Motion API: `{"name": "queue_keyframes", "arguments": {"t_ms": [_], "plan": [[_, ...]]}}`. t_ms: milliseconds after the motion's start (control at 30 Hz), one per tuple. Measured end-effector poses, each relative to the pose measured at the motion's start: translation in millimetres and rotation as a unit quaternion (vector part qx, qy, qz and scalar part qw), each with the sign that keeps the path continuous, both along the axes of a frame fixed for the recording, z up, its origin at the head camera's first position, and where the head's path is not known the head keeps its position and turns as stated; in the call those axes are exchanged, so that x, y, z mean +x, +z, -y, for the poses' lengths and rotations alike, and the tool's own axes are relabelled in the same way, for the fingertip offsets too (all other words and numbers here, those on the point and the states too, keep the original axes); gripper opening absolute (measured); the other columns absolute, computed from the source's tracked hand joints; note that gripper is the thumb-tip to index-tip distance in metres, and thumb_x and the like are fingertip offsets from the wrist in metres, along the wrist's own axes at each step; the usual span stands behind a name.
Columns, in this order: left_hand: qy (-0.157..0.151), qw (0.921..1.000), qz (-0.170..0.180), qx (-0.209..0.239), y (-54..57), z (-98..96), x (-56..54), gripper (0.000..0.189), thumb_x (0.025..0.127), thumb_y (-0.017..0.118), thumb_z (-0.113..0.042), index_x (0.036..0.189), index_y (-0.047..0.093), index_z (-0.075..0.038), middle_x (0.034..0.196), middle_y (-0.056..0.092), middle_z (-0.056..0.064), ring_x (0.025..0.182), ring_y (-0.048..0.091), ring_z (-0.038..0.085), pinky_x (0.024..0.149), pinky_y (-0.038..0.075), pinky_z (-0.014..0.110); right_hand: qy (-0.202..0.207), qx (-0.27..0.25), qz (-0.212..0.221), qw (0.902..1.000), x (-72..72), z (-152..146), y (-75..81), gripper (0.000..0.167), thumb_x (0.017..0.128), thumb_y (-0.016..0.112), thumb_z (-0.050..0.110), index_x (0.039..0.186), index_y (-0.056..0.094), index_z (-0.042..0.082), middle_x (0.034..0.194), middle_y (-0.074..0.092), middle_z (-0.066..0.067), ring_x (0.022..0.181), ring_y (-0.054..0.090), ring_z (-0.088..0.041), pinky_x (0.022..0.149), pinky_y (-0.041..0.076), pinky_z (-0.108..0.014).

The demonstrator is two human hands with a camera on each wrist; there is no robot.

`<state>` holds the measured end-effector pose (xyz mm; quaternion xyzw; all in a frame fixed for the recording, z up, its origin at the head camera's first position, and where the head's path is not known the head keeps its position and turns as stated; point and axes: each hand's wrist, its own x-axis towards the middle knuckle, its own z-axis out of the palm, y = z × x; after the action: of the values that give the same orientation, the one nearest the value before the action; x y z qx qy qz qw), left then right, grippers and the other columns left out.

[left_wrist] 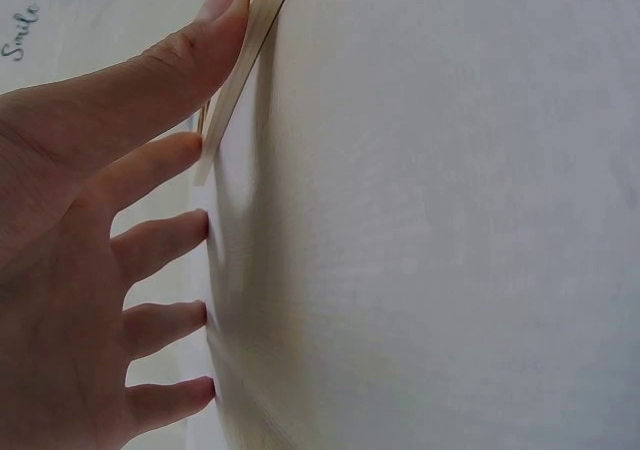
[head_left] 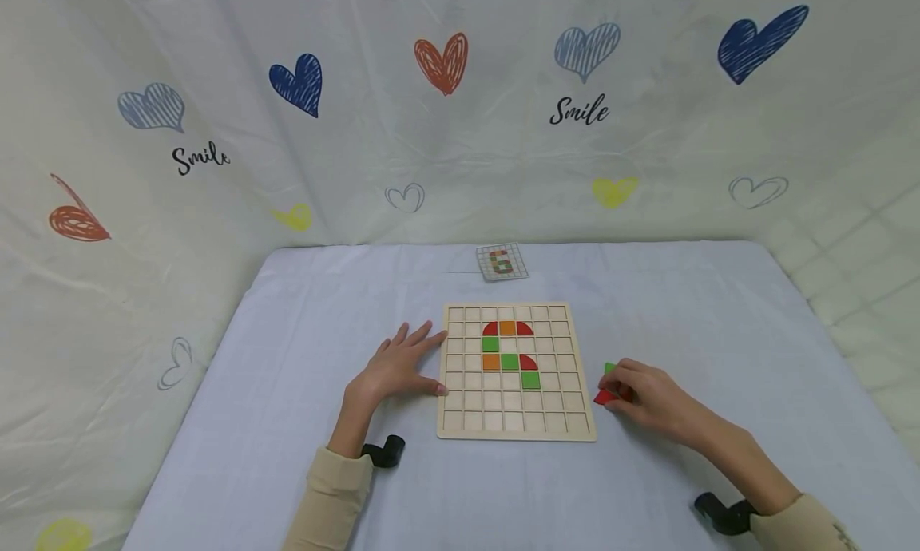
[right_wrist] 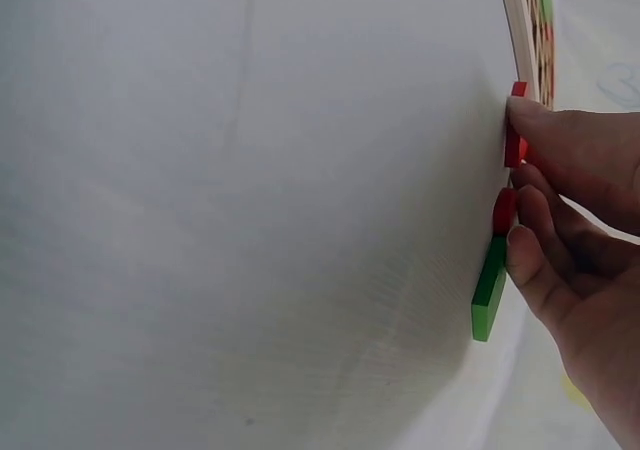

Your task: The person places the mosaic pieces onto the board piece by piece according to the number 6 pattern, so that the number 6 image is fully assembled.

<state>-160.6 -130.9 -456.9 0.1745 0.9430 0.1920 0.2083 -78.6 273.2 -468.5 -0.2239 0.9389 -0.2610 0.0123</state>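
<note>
Meanwhile left hand (head_left: 394, 367) rests flat, fingers apart, against the board (head_left: 516, 431); right hand (head_left: 647, 395) seemingly pinches a red piece (head_left: 604, 397).

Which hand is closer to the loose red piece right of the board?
Right. The right hand has its fingertips on the red piece beside the board; the left hand rests flat at the board's opposite edge.

Red tile (head_left: 604, 397) and green tile (head_left: 609, 368) lie beside the board (head_left: 516, 431).

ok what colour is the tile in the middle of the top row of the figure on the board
Orange tile, between two red quarter-round pieces; the head view shows it best.
</note>
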Motion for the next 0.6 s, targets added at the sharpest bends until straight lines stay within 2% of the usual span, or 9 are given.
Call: {"name": "queue_keyframes", "arguments": {"t_ms": [200, 300, 367, 600], "plan": [[0.002, 1.0, 0.001, 0.002, 1.6, -0.6, 0.6, 0.097, 0.08, 0.086, -0.049, 0.161, 0.038, -0.028, 0.172, 0.022, 0.005, 0.159, 0.008, 0.042, 0.124, 0.014, 0.066, -0.011, -0.016, 0.048, 0.9987, -1.8, -0.7, 2.0, 0.026, 0.079, 0.085, 0.001, 0.097, 0.068, 0.009, 0.087, 0.061, 0.007, 0.075, 0.052, -0.005, 0.064, 0.051, -0.02], [0.004, 1.0, 0.002, 0.003, 2.0, -0.9, 0.8, 0.096, 0.08, 0.086, -0.048, 0.161, 0.038, -0.027, 0.172, 0.023, 0.005, 0.159, 0.008, 0.042, 0.124, 0.014, 0.067, -0.013, -0.029, 0.054, 0.998, -2.1, -0.4, 1.7, 0.029, 0.079, 0.085, -0.001, 0.097, 0.066, 0.01, 0.086, 0.064, 0.007, 0.075, 0.053, -0.003, 0.064, 0.051, -0.021], [0.004, 1.0, 0.002, 0.001, 2.4, -1.1, 0.8, 0.096, 0.08, 0.086, -0.048, 0.161, 0.038, -0.028, 0.172, 0.022, 0.005, 0.159, 0.008, 0.042, 0.125, 0.014, 0.066, -0.011, -0.038, 0.045, 0.9982, -1.8, 0.3, 0.5, 0.03, 0.078, 0.085, -0.003, 0.097, 0.066, 0.011, 0.086, 0.065, 0.008, 0.075, 0.053, -0.002, 0.063, 0.05, -0.021], [0.006, 1.0, 0.002, -0.005, 1.3, -1.1, 0.9, 0.097, 0.08, 0.086, -0.048, 0.161, 0.038, -0.027, 0.172, 0.022, 0.005, 0.16, 0.008, 0.041, 0.125, 0.014, 0.066, 0.011, -0.08, -0.03, 0.9963, 0.2, 5.5, -6.6, 0.032, 0.075, 0.085, -0.008, 0.094, 0.071, 0.014, 0.087, 0.069, 0.01, 0.074, 0.051, 0.004, 0.06, 0.049, -0.02]]}}
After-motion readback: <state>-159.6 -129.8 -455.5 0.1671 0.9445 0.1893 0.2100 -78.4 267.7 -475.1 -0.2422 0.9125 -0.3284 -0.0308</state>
